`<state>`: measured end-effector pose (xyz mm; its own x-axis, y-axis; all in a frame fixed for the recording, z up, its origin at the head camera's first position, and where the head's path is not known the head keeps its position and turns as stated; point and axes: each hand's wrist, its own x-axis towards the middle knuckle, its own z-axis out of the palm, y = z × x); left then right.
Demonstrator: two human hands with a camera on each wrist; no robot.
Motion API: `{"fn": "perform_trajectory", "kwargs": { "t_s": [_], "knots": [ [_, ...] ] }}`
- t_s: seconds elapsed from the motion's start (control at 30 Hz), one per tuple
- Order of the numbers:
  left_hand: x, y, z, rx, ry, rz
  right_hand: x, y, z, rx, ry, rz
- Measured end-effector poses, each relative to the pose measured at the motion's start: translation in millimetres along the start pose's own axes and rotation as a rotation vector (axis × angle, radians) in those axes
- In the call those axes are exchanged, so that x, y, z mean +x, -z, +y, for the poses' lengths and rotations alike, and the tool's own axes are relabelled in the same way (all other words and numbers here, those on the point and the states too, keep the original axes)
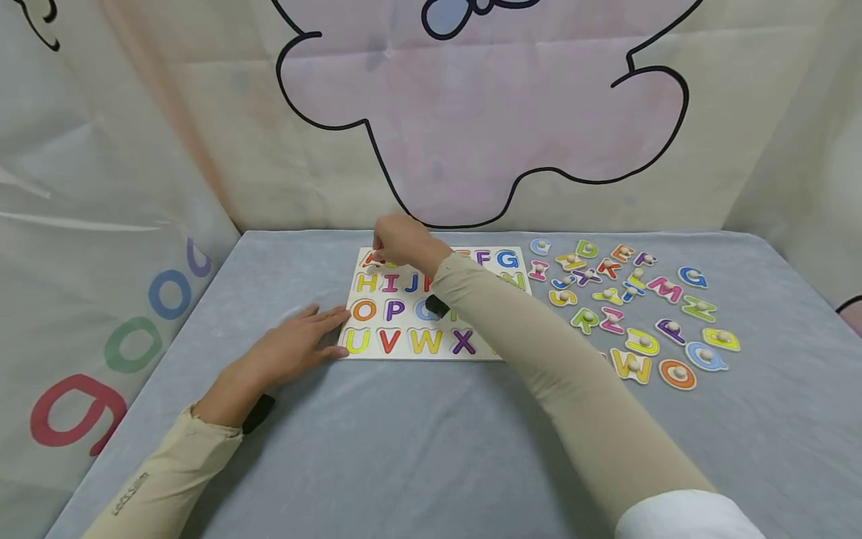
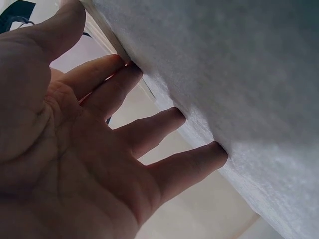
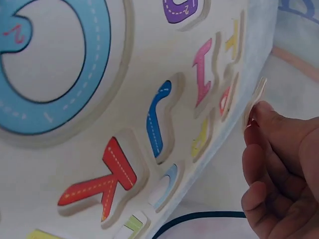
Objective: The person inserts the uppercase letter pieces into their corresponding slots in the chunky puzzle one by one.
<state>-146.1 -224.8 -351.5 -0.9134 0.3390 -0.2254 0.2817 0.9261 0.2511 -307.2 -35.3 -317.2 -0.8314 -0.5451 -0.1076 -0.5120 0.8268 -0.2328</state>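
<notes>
Left hand (image 1: 291, 346): fingers spread flat on the bench (image 1: 417, 442), fingertips touching the alphabet board's (image 1: 431, 352) left edge.
Right hand (image 1: 402, 243): fingers curled, pinching a thin letter piece (image 3: 254, 102) above the board's far-left corner.
Loose letters (image 1: 633, 307): scattered right of the board.

Beige sleeves (image 1: 572, 374) (small lettering on the left), black wrist straps (image 1: 258, 413).

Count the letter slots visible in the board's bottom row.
4: U, V, W, X, left to right along the board near edge. The right forearm covers the row's end, so more may be hidden.
</notes>
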Motion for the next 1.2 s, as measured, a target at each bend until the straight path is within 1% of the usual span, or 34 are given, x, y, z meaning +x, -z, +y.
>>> {"fn": "perform_trajectory", "kwargs": {
  "t_s": [0.2,0.43,0.6,0.73,0.87,0.97,1.07,1.2],
  "knots": [
    [-1.2,-0.6,-3.2,-0.007,0.001,-0.003,15.4,-8.8,-4.8,0.001,-0.001,0.024],
    [0.2,0.9,1.5,-0.008,-0.025,0.008,18.8,-22.2,-0.8,-0.028,-0.024,0.045],
    [-1.7,3.9,1.6,0.008,-0.025,0.014,21.9,-28.0,-1.1,-0.006,-0.031,0.064],
    [-1.7,2.2,0.4,-0.008,-0.019,0.004,19.5,-29.1,-1.7,0.02,-0.037,0.069],
    [-1.7,-2.2,-0.4,-0.038,-0.043,0.019,9.8,-25.4,-0.5,0.035,-0.03,0.052],
    [-1.6,-5.0,-0.4,-0.052,-0.049,0.021,-4.0,-18.5,4.4,0.051,-0.027,0.04],
    [-0.5,-4.9,-0.1,-0.044,-0.032,0.01,-24.2,-8.3,13.1,0.078,-0.021,0.057],
    [0.7,-1.7,0.7,-0.029,-0.017,0.007,-60.4,8.7,26.6,0.123,-0.03,0.077]
  ]
}}
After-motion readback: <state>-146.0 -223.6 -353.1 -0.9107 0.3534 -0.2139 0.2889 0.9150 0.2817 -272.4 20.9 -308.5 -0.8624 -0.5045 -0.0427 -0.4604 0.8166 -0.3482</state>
